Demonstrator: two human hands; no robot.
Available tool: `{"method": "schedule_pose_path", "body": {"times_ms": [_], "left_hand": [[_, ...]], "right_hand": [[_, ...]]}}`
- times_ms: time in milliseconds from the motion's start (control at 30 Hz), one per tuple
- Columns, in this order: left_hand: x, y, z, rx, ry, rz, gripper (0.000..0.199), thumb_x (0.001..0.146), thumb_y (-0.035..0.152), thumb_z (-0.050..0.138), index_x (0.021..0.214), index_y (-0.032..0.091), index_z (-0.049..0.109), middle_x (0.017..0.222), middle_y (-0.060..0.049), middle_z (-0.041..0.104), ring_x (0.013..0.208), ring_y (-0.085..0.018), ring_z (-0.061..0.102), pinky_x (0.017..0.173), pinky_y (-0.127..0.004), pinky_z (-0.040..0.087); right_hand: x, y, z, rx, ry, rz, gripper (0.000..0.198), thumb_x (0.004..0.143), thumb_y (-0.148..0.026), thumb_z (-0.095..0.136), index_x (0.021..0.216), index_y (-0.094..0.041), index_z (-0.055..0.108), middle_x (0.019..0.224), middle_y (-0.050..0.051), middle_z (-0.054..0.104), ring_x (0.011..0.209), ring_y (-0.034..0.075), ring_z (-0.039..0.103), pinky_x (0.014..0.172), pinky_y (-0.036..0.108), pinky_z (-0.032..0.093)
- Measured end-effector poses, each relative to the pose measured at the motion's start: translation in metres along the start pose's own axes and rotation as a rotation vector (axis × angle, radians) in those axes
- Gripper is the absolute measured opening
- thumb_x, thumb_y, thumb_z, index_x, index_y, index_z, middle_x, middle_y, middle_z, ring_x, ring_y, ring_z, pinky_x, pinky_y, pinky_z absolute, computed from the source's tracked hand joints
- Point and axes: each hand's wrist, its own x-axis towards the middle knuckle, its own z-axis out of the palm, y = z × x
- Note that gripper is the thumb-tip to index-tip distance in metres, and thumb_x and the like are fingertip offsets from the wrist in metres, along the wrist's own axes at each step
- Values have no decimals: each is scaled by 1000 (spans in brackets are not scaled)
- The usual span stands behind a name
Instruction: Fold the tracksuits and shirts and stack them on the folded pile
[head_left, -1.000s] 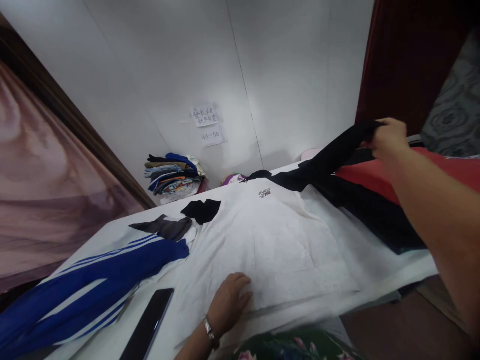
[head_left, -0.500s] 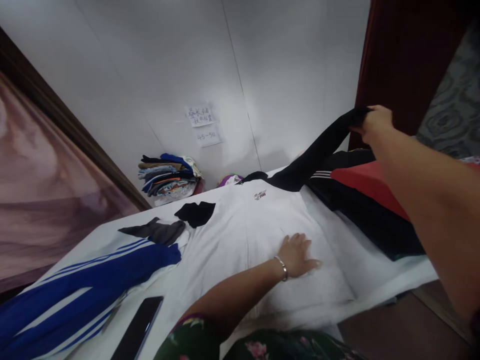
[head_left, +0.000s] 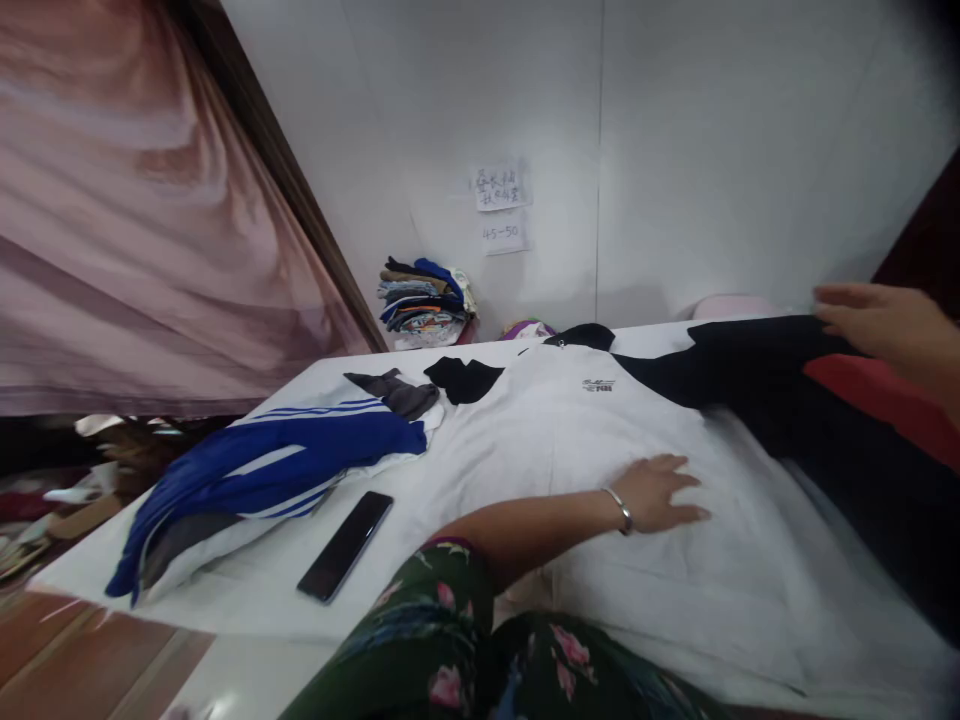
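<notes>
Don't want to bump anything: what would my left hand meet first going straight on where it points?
Sliding right over the white top, your left hand would probably meet the black cloth first, though blur there leaves depth unclear.

This looks like a makeshift clothes workroom: garments (head_left: 525,435) lie spread over a white table (head_left: 262,610), with a clothes stack (head_left: 424,300) at 11 o'clock. Handwritten notes (head_left: 501,188) hang on the panelled wall (head_left: 690,150) at 12 o'clock, a pink curtain (head_left: 127,220) at 10 o'clock.
</notes>
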Motion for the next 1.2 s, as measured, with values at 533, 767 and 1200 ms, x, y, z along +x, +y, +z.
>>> {"method": "schedule_pose_path", "body": {"times_ms": [533,767,1200], "left_hand": [[-144,-268,-236,406,622,-916,30,89,24,44,112,16,61,120,-13,60,116,-26,50,95,-37,41],[-103,-315,-245,475,431,-737,33,91,28,41,122,26,53,141,-3,45,136,-19,26,111,-40,15],[-108,-381,-282,462,339,-1013,37,78,27,55,112,14,59,127,-20,54,125,-35,40,103,-52,21]], "right_hand": [[-176,-83,168,-3,-814,-525,52,89,-50,41,133,-25,49,147,5,36,135,25,33,108,41,33],[-180,-35,244,-469,-630,-321,58,92,-54,27,139,-23,41,152,8,25,141,28,17,111,54,17],[-185,-21,247,-437,-635,-334,58,92,-58,27,142,-31,36,152,0,23,141,25,16,113,52,14]]}}
